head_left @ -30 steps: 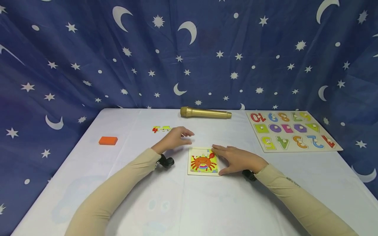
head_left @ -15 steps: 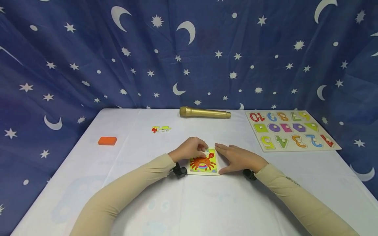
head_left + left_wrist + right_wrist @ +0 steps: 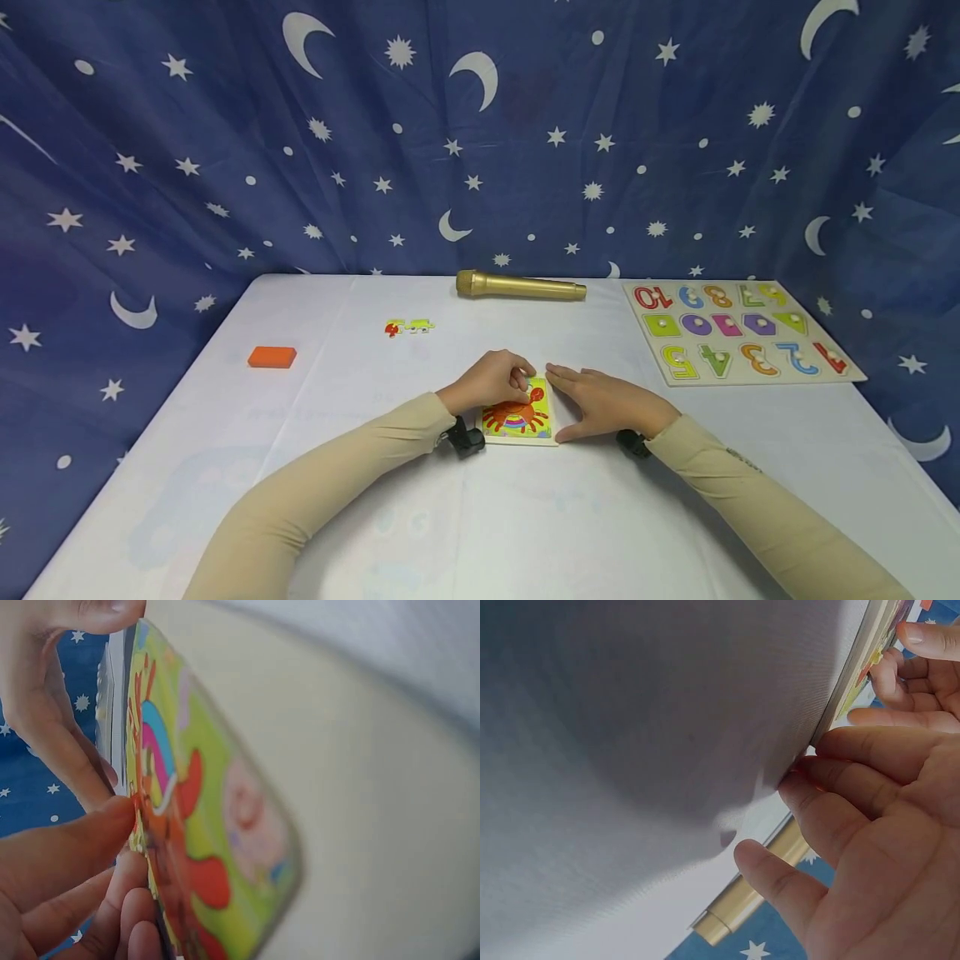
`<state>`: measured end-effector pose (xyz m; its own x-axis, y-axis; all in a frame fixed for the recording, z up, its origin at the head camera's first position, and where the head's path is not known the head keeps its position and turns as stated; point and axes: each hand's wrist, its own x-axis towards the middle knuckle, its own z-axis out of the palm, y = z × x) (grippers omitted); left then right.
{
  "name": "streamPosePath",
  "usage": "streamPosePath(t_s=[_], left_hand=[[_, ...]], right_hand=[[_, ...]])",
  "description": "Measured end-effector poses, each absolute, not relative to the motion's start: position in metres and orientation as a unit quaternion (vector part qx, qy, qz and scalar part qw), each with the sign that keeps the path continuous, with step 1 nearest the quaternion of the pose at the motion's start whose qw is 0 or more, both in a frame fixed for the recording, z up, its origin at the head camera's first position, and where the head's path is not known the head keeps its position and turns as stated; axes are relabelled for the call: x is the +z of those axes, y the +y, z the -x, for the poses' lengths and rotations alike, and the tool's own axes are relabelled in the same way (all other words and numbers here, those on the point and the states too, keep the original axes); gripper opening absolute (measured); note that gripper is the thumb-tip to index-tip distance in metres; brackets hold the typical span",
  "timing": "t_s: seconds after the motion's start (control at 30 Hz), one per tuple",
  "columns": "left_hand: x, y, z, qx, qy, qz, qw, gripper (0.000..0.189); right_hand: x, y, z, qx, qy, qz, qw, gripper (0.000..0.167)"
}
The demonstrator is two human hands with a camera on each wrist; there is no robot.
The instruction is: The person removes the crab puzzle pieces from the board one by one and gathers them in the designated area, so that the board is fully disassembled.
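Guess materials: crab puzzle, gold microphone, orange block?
Crab puzzle: probably wood, smooth printed face; pale, solid-looking edge in the right wrist view.
Gold microphone: metallic sheen with highlights; metal or coated plastic, can't tell.
Orange block: matte, uniform colour; possibly painted wood or foam.

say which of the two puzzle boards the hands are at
The small crab puzzle: the left hand is over it, the right hand at its edge. The larger number board lies apart, off to the right.
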<state>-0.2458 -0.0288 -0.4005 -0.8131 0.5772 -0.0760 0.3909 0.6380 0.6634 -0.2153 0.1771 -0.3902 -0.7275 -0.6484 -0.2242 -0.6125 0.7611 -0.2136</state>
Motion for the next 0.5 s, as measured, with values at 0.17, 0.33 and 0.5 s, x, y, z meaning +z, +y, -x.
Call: streamPosePath(t_s=[0.17,0.33,0.5], left_hand=[[-0.4021,-0.0288,0.2464,0.344,0.890,-0.263,0.143,0.038],[-0.4023,-0.0287,0.2460,0.336,0.894,-0.263,0.133,0.035],[-0.4012,-0.0276,0.2454,0.310,0.907,-0.267,0.105,0.035]], right_hand=[[-0.3905,0.1768,0.2160,-0.063,0.928,0.337,0.146,0.097],[-0.3904,0.1763,0.2161,-0.063,0.929,0.332,0.150,0.098],[-0.3901,0.1756,0.2157,-0.064,0.929,0.329,0.154,0.098]])
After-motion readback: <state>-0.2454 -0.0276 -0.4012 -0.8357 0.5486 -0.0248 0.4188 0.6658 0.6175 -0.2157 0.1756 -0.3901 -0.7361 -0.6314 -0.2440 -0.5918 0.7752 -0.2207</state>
